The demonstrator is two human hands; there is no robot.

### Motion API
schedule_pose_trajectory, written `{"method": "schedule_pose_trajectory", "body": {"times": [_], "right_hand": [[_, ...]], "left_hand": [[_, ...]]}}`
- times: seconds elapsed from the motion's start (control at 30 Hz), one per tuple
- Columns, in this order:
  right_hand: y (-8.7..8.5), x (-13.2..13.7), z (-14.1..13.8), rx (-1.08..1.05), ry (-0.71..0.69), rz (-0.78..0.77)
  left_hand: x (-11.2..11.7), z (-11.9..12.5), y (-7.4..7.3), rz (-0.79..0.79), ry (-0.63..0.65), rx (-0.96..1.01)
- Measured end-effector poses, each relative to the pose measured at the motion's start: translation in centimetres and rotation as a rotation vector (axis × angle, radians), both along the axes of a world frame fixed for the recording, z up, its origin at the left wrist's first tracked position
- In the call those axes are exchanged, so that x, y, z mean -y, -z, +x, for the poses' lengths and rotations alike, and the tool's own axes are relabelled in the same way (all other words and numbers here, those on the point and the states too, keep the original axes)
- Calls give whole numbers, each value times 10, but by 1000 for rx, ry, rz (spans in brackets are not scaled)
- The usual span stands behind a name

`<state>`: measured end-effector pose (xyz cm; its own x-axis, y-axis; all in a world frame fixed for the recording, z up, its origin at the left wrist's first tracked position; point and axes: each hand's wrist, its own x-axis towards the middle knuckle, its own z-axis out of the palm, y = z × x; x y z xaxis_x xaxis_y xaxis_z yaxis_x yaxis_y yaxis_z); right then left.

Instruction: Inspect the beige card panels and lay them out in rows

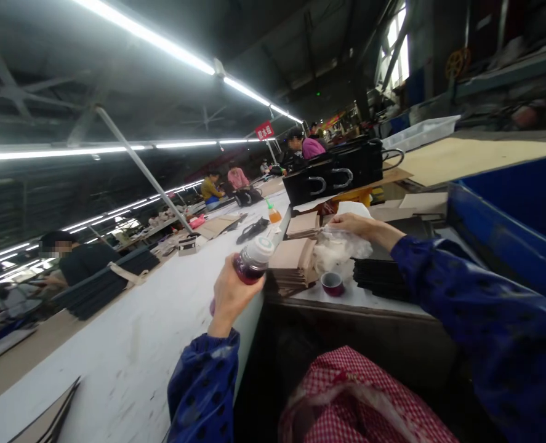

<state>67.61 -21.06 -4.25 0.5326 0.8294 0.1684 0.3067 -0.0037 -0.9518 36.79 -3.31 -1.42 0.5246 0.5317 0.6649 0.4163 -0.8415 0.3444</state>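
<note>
My left hand point(233, 295) is wrapped round a purple thermos flask point(250, 267), tilted over the white tabletop; it has a shiny neck and a white stopper with a green mark. Across from it, my right hand point(353, 225) pinches the top of a crumpled clear plastic bag point(337, 251), whose whitish contents I cannot make out. A small purple cup point(332, 283) with a pale inside stands just below the bag. Beside the bag lie stacks of beige pieces point(293, 261) to the left and black pieces point(378, 280) to the right.
The long white table point(129, 344) runs away from me, with a bottle of orange liquid point(273, 213) on it. Black handbags point(335, 175) stand beyond my right hand. A blue bin point(508, 209) is at right. Several people work farther off, one person point(85, 261) at left.
</note>
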Motion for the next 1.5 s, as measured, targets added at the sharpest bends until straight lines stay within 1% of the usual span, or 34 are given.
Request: {"method": "schedule_pose_trajectory", "body": {"times": [0.07,0.13,0.2,0.23,0.3,0.43,0.57,0.67,0.73,0.83,0.97,1.03,1.17,1.33,1.5], "right_hand": [[25,-7,9,-49,44,-2],[49,-11,16,-100,70,-19],[64,-13,22,-138,70,-33],[68,-12,25,-152,63,-34],[70,-11,28,-172,49,-24],[63,-7,29,-200,21,0],[59,-6,24,-186,-110,4],[59,-6,22,-143,-179,-24],[59,-6,22,-116,-217,-35],[60,-6,22,-63,-254,-37],[64,-9,25,41,-284,-17],[66,-10,27,54,-314,2],[67,-10,28,-1,-381,15],[63,-7,25,-129,-436,19],[64,-8,26,-171,-459,28]], "left_hand": [[3,4,-3,-111,66,83],[7,7,-2,-200,139,128],[11,11,4,-237,201,113],[14,14,8,-245,225,91],[18,21,19,-269,260,23],[25,41,47,-394,322,-211],[25,64,82,-481,329,-418],[22,77,103,-517,322,-494],[20,84,111,-525,333,-524],[19,93,115,-527,362,-551],[20,101,114,-537,386,-577],[21,103,113,-539,396,-582],[21,102,113,-560,416,-552],[19,90,115,-618,470,-467],[13,84,118,-679,465,-401]]}}
